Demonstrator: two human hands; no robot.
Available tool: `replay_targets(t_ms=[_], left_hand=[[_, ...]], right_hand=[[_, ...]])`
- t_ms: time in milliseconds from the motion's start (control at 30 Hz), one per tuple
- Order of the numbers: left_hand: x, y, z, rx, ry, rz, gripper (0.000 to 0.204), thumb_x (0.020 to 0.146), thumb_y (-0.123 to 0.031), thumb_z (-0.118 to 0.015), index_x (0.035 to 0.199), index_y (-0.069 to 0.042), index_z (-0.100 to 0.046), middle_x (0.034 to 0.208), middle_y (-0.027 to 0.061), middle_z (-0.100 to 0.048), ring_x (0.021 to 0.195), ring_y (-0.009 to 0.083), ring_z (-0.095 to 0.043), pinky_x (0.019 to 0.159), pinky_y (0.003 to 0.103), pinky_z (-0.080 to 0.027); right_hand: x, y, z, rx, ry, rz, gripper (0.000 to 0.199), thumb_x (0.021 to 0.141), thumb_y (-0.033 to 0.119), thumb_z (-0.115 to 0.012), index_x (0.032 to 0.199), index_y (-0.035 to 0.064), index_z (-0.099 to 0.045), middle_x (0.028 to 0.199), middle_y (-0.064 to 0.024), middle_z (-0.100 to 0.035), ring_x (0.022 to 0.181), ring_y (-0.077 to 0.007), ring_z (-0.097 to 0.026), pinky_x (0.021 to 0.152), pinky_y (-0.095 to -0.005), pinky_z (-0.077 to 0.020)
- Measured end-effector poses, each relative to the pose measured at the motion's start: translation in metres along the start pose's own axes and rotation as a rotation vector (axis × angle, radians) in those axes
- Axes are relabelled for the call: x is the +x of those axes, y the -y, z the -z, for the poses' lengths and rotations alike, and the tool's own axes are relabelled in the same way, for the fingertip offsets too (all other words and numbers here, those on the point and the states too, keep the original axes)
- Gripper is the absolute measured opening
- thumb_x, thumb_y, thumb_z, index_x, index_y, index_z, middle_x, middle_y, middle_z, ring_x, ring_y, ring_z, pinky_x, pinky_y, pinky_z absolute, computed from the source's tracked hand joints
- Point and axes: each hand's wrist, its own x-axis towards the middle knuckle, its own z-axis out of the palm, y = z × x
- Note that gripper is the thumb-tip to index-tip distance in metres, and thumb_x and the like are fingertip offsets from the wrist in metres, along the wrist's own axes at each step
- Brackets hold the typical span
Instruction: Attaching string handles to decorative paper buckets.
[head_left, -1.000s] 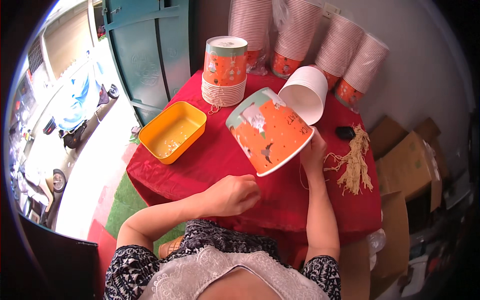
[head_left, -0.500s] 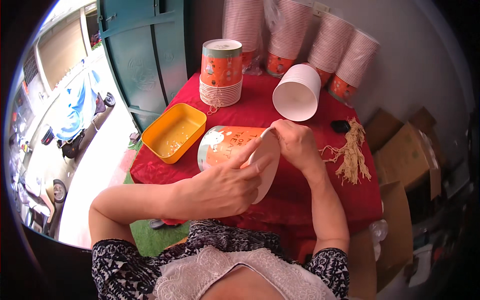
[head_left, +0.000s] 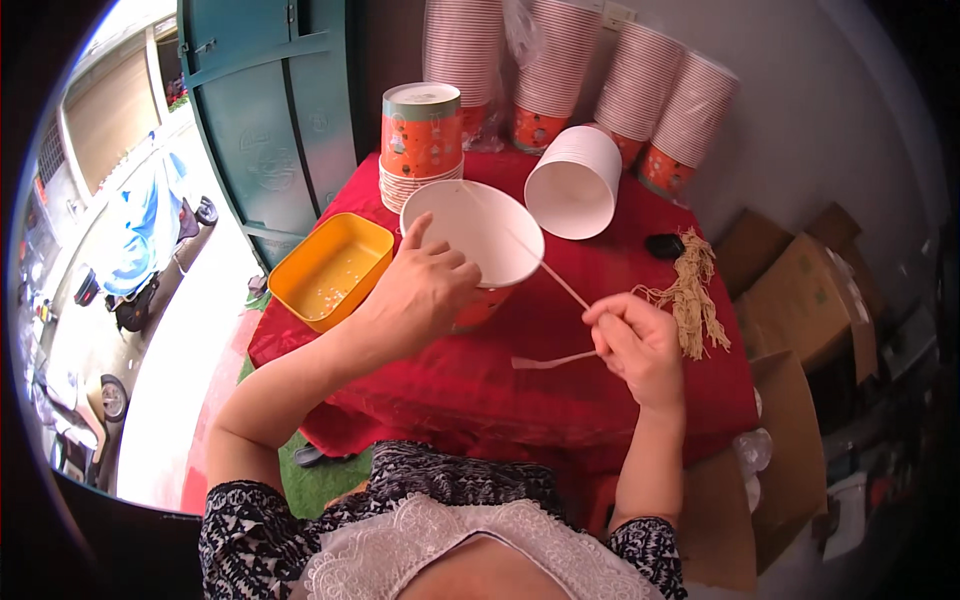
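A paper bucket (head_left: 515, 225), white inside and orange outside, stands in front of me with its mouth turned up and toward me. My left hand (head_left: 425, 285) is closed at its near left rim, the index finger stretched up over the opening; the thumb is hidden. My right hand (head_left: 637, 340) pinches a thin beige cord (head_left: 565, 285). One stretch runs straight from the bucket to my fingers, and a loose frayed tail hangs out leftward. Over on the right lies a bundle of similar cords (head_left: 697, 300).
On the red-covered table (head_left: 400, 395) are a yellow tub (head_left: 350, 270) with small pale bits, an upside-down bucket stack (head_left: 422, 140) and a bucket on its side (head_left: 575, 185). A black object (head_left: 663, 246) lies by the cords. Tall bucket stacks (head_left: 640, 85) line the wall; cardboard boxes (head_left: 805, 300) sit right.
The bucket has turned from lying sideways to mouth up. My right hand has left its rim, moving right and toward me with the cord drawn out. My left hand has shifted left and away.
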Motion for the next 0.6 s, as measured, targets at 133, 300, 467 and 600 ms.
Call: replay_targets(t_ms=[133, 300, 467, 600], left_hand=[[-0.007, 0.004, -0.015, -0.038, 0.029, 0.082, 0.015, 0.082, -0.013, -0.072, 0.079, -0.008, -0.058, 0.073, 0.0043, -0.056, 0.088, 0.0238, -0.062, 0.112, 0.057, -0.029], [-0.014, 0.000, -0.013, -0.081, 0.068, 0.096, 0.013, 0.080, -0.013, -0.073, 0.086, -0.007, -0.062, 0.080, 0.0060, -0.058, 0.092, 0.0253, -0.061, 0.111, 0.056, -0.031], [-0.020, -0.028, -0.011, -0.091, -0.217, 0.084, 0.039, 0.072, -0.007, -0.076, 0.107, -0.002, -0.061, 0.112, 0.0179, -0.054, 0.106, 0.0372, -0.055, 0.104, 0.055, -0.038], [-0.036, -0.065, -0.017, -0.304, -0.359, 0.002, 0.035, 0.071, 0.001, -0.074, 0.103, 0.000, -0.061, 0.100, 0.0145, -0.059, 0.091, 0.0338, -0.059, 0.077, 0.043, -0.050]], right_hand=[[-0.020, -0.018, 0.010, 0.374, 0.059, -0.035, 0.014, 0.096, 0.007, -0.055, 0.093, -0.0040, -0.062, 0.073, -0.0048, -0.059, 0.055, -0.0039, -0.048, 0.044, -0.0202, -0.0371], [-0.020, -0.037, -0.009, 0.760, -0.003, 0.087, 0.021, 0.100, 0.017, -0.053, 0.097, -0.0025, -0.059, 0.077, -0.0069, -0.058, 0.056, -0.0113, -0.053, 0.044, -0.0242, -0.0434], [-0.009, -0.055, -0.036, 0.947, -0.195, 0.106, 0.025, 0.101, 0.024, -0.045, 0.095, 0.0032, -0.059, 0.075, -0.0043, -0.055, 0.057, -0.0117, -0.048, 0.045, -0.0262, -0.0391], [-0.007, -0.063, -0.050, 1.159, -0.166, 0.143, 0.031, 0.102, 0.028, -0.043, 0.097, 0.0030, -0.061, 0.078, -0.0044, -0.055, 0.058, -0.0122, -0.045, 0.046, -0.0255, -0.0378]])
